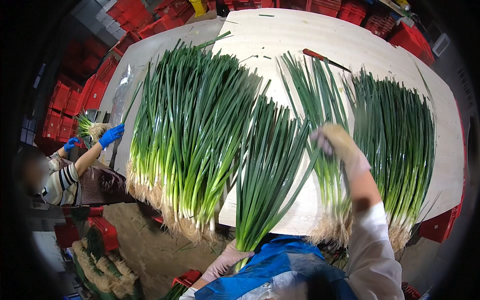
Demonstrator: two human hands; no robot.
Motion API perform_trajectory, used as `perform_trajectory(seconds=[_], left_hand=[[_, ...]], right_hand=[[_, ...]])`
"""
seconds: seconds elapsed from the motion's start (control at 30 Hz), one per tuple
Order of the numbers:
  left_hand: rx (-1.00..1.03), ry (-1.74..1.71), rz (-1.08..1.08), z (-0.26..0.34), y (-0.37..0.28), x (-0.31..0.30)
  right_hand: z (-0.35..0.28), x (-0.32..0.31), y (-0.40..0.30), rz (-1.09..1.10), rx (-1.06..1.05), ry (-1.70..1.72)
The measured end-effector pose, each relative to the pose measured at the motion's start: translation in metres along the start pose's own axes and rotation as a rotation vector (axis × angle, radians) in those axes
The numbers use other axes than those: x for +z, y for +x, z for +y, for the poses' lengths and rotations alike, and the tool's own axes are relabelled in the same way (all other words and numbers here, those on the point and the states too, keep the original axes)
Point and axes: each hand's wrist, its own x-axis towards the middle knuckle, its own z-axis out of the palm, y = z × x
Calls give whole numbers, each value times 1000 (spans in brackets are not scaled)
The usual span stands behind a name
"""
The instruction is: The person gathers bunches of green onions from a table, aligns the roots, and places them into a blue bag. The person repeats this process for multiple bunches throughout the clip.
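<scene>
My left hand [225,260], in a pale glove, grips a bunch of green onions [262,172] near its white ends at the table's front edge. The leaves fan out across the pale tabletop [255,37]. My right hand [330,138], gloved and slightly blurred, is over the leaves of a smaller group of green onions [328,176] lying right of centre; whether it grips any leaf I cannot tell. A large pile of green onions [191,131] with roots lies on the left, another pile [397,150] on the right. A red-handled knife [326,60] lies behind.
A co-worker in blue gloves [111,135] stands at the table's left end, near a rooted bunch [92,127]. Red crates [90,93] are stacked beyond the table's left and far edges. Rooted bundles [108,268] lie at the lower left. A clear plastic sheet [123,86] rests on the left side.
</scene>
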Motion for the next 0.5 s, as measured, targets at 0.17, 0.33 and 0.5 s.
perform_trajectory(seconds=[0.17,0.33,0.5], left_hand=[[-14,-23,-112,25,-15,-5],[-134,-71,-274,46,-44,-9],[-258,-194,-282,47,-60,12]], right_hand=[[92,38,-86,-908,508,-225],[173,116,-104,-1053,364,516],[164,180,-85,-1130,350,1207]])
